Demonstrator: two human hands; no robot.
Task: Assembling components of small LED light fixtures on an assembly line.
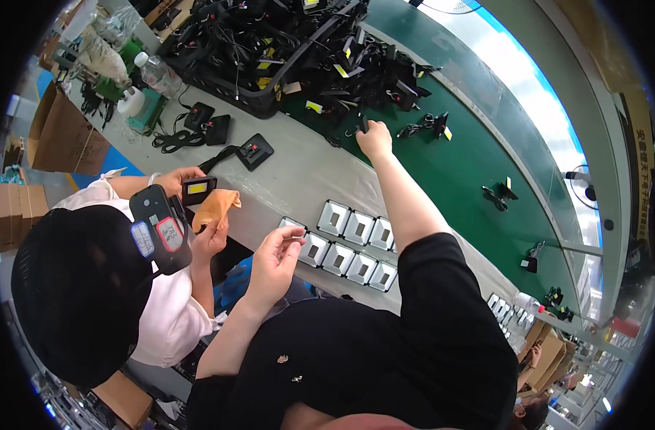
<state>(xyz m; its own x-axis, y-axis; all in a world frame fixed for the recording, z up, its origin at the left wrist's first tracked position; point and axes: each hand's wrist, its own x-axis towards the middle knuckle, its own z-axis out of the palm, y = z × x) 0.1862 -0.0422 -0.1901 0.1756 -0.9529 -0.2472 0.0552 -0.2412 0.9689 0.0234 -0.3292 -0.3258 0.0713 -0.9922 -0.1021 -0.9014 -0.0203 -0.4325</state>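
Observation:
My right hand [375, 141] reaches across to the green conveyor belt [485, 154], its fingers closed on a dark piece, seemingly a black cord [362, 125], beside the heap of black corded lamps [370, 82]. My left hand [273, 264] is raised above the near side of the table, fingers loosely curled with a gap to the thumb, and nothing shows in it. Just right of it, small square floodlight housings [336, 258] with pale reflectors stand in two rows on the grey table [284, 190].
A co-worker in a black cap [83, 287], at left, holds a lamp [198, 189] and an orange cloth [216, 209]. A black crate [263, 97] of corded lamps stands at the back. Single corded lamps [503, 192] lie along the belt. A plastic bottle [155, 72] stands at far left.

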